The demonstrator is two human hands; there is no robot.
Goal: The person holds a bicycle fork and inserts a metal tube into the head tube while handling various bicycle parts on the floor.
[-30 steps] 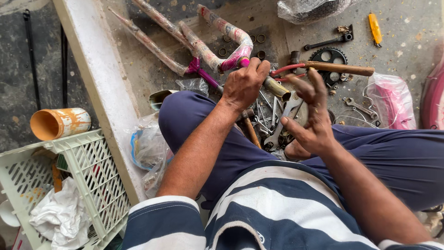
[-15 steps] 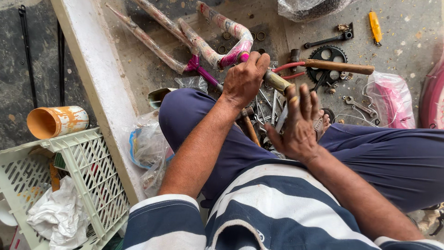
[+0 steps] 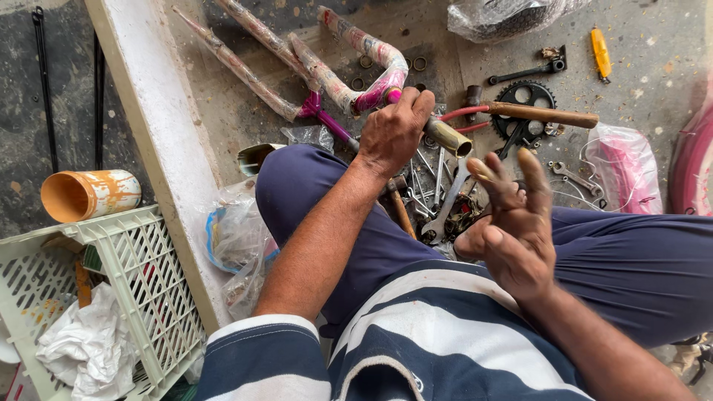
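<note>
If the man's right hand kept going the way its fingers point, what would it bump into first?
Probably the wooden handle lying across the floor, just past the fingertips of the right hand. The black gear sits right behind it. Depth is hard to judge from above.

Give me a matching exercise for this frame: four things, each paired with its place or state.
Things:
1. left hand
2. right hand
3. orange cup
4. yellow-handled tool

Places or states:
A. lying on its side beside the plastic crate
B. open, fingers spread, holding nothing
C. gripping the metal tube of the wrapped bike frame
D. on the floor at top right

Pairs: 1-C, 2-B, 3-A, 4-D
</note>
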